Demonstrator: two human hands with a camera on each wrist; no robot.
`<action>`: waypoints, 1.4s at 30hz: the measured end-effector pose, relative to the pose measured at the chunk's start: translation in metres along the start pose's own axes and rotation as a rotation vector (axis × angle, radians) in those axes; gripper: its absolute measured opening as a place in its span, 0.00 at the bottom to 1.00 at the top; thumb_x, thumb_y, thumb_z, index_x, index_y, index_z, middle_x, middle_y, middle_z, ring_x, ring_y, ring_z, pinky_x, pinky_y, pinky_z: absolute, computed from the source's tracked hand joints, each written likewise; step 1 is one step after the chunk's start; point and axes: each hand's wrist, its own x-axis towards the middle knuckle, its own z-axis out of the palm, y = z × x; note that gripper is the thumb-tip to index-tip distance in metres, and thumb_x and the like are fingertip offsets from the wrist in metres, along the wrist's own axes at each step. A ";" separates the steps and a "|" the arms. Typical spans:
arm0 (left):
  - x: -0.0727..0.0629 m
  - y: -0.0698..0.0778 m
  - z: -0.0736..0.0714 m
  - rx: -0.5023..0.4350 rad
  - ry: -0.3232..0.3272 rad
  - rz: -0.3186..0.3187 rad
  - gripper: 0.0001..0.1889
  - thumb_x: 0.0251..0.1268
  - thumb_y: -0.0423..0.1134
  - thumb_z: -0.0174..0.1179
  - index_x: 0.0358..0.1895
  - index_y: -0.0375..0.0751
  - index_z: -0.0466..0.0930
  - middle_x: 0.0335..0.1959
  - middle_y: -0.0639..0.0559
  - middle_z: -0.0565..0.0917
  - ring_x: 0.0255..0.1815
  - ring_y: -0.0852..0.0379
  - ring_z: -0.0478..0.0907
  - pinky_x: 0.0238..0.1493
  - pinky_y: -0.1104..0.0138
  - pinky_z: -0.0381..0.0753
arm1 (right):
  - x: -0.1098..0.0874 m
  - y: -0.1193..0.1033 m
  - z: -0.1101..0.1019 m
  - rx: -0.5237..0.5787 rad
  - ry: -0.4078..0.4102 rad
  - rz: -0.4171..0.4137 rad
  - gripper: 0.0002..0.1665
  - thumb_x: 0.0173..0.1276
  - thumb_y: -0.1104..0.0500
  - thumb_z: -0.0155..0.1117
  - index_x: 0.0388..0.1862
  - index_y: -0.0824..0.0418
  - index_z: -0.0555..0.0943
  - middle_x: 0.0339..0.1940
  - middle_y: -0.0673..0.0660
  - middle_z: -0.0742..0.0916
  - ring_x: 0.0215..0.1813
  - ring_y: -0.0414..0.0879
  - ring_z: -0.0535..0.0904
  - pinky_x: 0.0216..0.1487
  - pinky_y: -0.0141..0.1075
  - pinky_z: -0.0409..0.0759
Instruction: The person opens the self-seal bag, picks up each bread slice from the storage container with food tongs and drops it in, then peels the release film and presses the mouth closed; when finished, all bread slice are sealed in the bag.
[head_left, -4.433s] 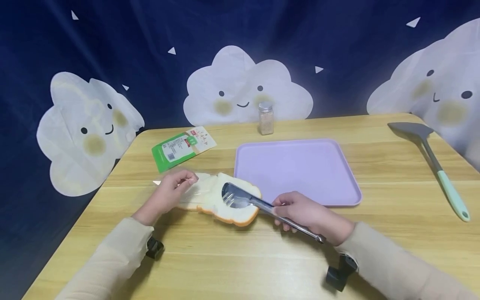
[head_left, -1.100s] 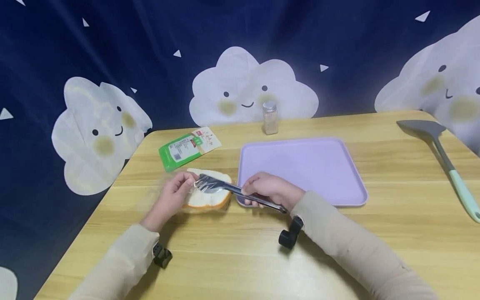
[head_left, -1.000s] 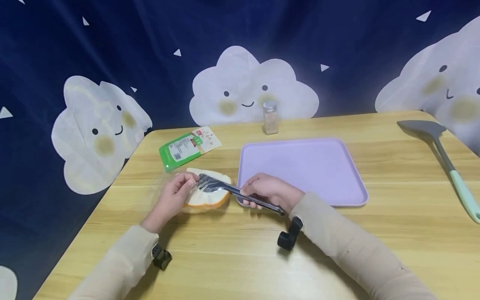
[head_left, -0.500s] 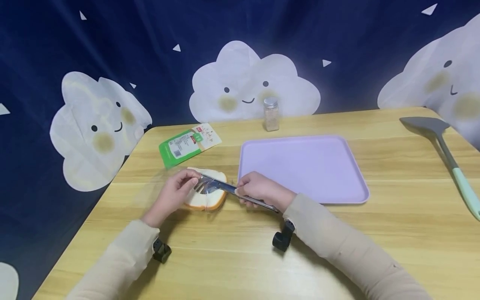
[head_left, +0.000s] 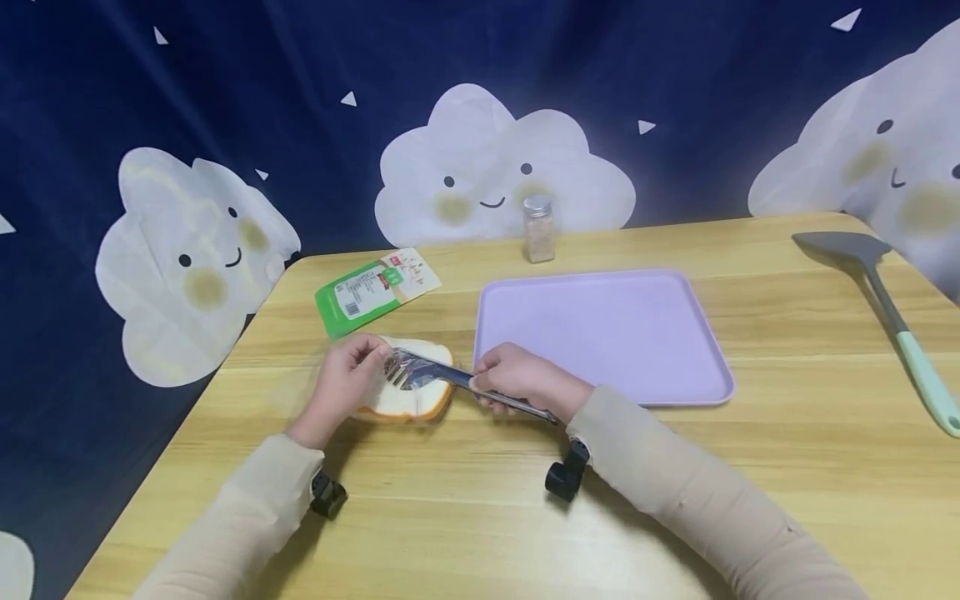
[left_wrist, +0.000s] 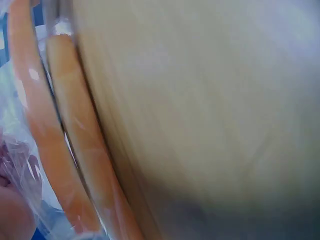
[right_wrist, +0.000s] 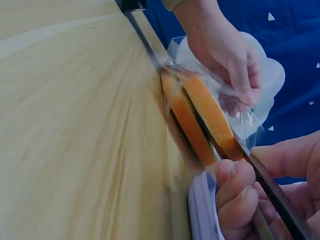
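Two crusted bread slices lie one above the other at the left of the table, the upper slice largely covering the lower slice. Clear plastic bag film surrounds them, its edge pinched between thumb and fingers of my left hand. My right hand grips metal tongs by the arms. The slotted head of the tongs rests over the upper slice, under the film near my left fingertips. In the right wrist view one tong arm runs along that slice's top; the other is partly hidden by my fingers.
A lilac tray stands right of the bread, partly behind my right hand. Behind the bread lies a green packet. A jar with a silver lid stands at the back edge. Far right rests a spatula with a mint handle.
Since the earliest frame, my right hand has moved left with the tongs and upper slice, which now sits over the other slice inside the film. During the last second both hands barely shift.
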 end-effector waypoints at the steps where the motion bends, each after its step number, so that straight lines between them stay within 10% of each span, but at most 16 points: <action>1: 0.000 0.000 0.000 -0.022 0.012 -0.022 0.07 0.63 0.30 0.56 0.30 0.28 0.78 0.27 0.40 0.79 0.27 0.63 0.70 0.28 0.75 0.72 | 0.000 -0.001 0.001 -0.020 0.003 -0.010 0.08 0.67 0.65 0.52 0.33 0.70 0.76 0.18 0.56 0.78 0.15 0.42 0.69 0.14 0.29 0.67; 6: 0.000 0.000 0.002 -0.089 0.035 -0.089 0.08 0.64 0.29 0.54 0.30 0.26 0.77 0.27 0.39 0.79 0.26 0.66 0.69 0.28 0.75 0.71 | 0.003 -0.001 0.000 -0.037 -0.015 -0.036 0.08 0.67 0.65 0.52 0.31 0.69 0.75 0.17 0.56 0.78 0.16 0.42 0.69 0.14 0.29 0.66; 12: 0.001 -0.003 0.001 -0.068 0.004 -0.080 0.10 0.66 0.31 0.52 0.30 0.27 0.79 0.28 0.39 0.81 0.24 0.65 0.70 0.25 0.74 0.72 | 0.006 0.010 -0.010 0.189 -0.104 0.041 0.12 0.67 0.65 0.51 0.44 0.73 0.75 0.18 0.55 0.79 0.15 0.38 0.70 0.14 0.26 0.68; 19: 0.003 -0.001 -0.007 -0.029 0.000 -0.289 0.20 0.71 0.45 0.47 0.34 0.28 0.78 0.22 0.49 0.78 0.23 0.63 0.71 0.23 0.72 0.73 | 0.003 0.014 -0.013 0.188 -0.148 0.008 0.13 0.66 0.65 0.52 0.45 0.73 0.75 0.19 0.55 0.79 0.14 0.38 0.71 0.13 0.26 0.68; 42: 0.014 -0.002 -0.012 -0.017 -0.136 -0.329 0.19 0.73 0.45 0.44 0.36 0.32 0.76 0.27 0.49 0.75 0.27 0.59 0.68 0.25 0.71 0.72 | 0.000 0.014 -0.044 0.075 -0.261 0.014 0.16 0.66 0.65 0.52 0.50 0.72 0.75 0.22 0.58 0.81 0.17 0.40 0.73 0.17 0.27 0.72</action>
